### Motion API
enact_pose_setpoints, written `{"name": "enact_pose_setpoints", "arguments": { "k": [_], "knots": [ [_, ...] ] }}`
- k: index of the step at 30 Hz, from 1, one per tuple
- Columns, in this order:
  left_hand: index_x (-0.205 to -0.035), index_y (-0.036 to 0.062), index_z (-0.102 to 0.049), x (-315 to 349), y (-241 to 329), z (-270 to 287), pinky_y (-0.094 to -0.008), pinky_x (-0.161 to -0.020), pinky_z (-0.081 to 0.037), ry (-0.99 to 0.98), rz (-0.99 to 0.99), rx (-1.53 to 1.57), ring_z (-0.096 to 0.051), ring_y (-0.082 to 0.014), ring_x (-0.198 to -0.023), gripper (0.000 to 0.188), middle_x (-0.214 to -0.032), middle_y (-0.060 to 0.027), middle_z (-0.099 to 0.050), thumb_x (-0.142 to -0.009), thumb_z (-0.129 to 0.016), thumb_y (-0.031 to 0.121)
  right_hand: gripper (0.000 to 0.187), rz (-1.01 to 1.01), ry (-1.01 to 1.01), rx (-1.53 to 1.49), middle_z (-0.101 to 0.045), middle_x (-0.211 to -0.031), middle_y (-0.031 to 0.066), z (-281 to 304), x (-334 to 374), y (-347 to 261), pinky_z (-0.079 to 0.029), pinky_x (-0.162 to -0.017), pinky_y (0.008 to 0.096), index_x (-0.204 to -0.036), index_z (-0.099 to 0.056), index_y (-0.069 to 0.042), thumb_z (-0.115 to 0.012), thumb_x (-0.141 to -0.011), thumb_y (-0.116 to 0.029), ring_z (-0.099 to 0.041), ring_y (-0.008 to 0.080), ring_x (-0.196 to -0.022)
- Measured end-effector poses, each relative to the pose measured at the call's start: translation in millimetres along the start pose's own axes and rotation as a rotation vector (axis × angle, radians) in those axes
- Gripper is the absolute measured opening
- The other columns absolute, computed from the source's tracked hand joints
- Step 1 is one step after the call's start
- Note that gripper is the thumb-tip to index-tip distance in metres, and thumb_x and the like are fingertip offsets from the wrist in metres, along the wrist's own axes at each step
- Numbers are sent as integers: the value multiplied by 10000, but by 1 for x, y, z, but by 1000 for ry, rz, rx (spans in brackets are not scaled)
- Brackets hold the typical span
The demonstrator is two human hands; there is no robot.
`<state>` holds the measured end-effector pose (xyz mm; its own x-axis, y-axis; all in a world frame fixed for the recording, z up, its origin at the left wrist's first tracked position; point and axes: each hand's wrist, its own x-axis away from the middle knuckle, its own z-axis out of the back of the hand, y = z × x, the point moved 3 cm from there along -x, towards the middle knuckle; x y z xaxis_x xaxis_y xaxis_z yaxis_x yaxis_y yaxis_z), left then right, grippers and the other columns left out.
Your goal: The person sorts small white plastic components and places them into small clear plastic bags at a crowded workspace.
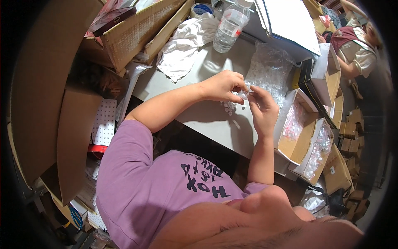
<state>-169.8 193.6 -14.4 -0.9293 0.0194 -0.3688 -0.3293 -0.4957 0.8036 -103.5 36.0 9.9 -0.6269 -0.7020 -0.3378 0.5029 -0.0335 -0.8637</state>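
Closely, the left hand (237, 92) pinches a piece (243, 95) above the table (203, 114), two o'clock from the view's centre; the right hand (258, 99) curls narrowly beside it, its grip unclear. White bits (229, 108) lie at the piece's seven o'clock, a bag (269, 62) at one.
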Motion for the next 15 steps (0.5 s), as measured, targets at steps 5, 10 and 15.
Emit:
{"name": "enact_pose_setpoints", "arguments": {
  "k": [5,10,15],
  "knots": [
    [-926,6,-671,-1,0,3,-277,-603,-475,-9,8,102,-576,-144,-671,297,-743,-61,-587,-694,-787,152,251,103,-37,107,-632,-988,130,8,-3,-11,-513,-770,312,-972,-658,-14,-613,-741,72,-640,212,-857],
    [-956,-3,-666,3,-6,-3,-236,-691,-482,-158,246,593,-596,-81,-760,247,-857,-41,-661,-772,-763,129,230,210,-204,266,-531,-1134,164,6,0,-9,-485,-827,364,-935,-665,-43,-663,-709,1,-578,306,-987],
    [-1029,-27,-638,4,-10,-2,-238,-751,-491,-93,308,643,-607,-89,-831,221,-915,-57,-669,-831,-691,55,241,180,-234,209,-535,-1150,159,4,-2,-16,-477,-846,352,-962,-662,-21,-701,-726,-49,-589,286,-993]
  ]
}}
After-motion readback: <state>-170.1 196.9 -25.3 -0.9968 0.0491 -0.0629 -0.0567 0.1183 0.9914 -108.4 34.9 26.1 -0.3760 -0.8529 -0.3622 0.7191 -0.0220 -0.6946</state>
